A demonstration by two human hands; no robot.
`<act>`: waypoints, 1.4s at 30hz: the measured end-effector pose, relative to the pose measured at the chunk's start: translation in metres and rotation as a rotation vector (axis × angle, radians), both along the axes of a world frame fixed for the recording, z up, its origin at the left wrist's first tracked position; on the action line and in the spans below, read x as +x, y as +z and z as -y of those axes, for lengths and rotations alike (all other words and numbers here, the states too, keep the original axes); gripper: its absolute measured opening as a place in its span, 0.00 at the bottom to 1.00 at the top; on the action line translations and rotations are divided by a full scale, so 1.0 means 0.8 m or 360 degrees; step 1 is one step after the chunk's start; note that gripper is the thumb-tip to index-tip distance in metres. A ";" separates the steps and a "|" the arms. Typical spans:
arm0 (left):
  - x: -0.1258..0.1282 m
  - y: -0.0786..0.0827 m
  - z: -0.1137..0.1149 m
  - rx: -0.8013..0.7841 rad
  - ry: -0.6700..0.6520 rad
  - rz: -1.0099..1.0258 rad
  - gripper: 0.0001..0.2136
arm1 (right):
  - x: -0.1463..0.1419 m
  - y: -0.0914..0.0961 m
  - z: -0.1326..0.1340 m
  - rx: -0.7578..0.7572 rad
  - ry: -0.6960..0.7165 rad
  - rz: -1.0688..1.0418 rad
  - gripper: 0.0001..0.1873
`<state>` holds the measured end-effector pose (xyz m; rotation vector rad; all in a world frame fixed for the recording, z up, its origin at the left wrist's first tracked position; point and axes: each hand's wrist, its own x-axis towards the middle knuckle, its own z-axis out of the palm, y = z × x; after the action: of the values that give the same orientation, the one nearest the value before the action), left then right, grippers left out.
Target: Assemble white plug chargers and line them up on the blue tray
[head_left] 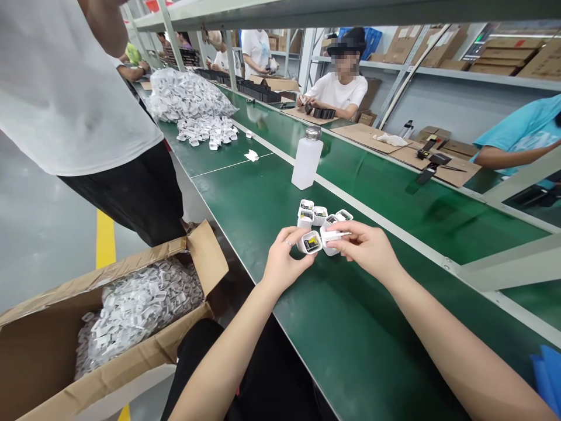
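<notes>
My left hand (283, 260) is closed around an open white charger housing (312, 243), its open end facing me, with black and yellow parts showing inside. Just to its right, my right hand (372, 248) pinches a small white charger cap (332, 235), with a thin piece sticking out between the fingers. The cap is close to the housing's rim; whether they touch I cannot tell. Behind my hands stand several more open housings (305, 216) with circuit parts inside. One of them, below the cap, is partly hidden by my right hand.
A white bottle with a metal top (307, 158) stands on the green bench (245, 204). Farther left lie loose white caps (210, 131) and a full plastic bag (188, 96). An open carton (56, 298) of white parts sits beside my legs. A person stands at left; others sit across.
</notes>
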<state>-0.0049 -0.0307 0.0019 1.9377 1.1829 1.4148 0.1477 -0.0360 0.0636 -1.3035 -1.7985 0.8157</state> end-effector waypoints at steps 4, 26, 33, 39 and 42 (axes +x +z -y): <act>0.000 0.001 0.001 -0.0064 -0.0082 -0.0041 0.16 | -0.007 0.000 0.008 0.0498 -0.0024 0.0585 0.06; -0.003 -0.001 -0.003 -0.0646 -0.0329 -0.0173 0.15 | -0.021 -0.006 -0.007 -0.0001 0.0209 0.1095 0.08; -0.003 -0.004 -0.005 -0.0787 -0.0400 -0.0002 0.14 | -0.028 0.006 -0.012 -0.0086 0.0269 0.1277 0.08; -0.005 -0.003 -0.006 -0.0838 -0.0418 0.0012 0.15 | -0.033 0.010 -0.014 -0.0103 0.0306 0.1461 0.08; -0.005 -0.002 -0.006 -0.0868 -0.0431 -0.0004 0.16 | -0.033 0.015 -0.015 -0.0130 0.0281 0.1515 0.09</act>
<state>-0.0092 -0.0255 0.0000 1.6320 1.1111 0.8390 0.1210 -0.0243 0.0753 -1.7739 -2.6537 0.3488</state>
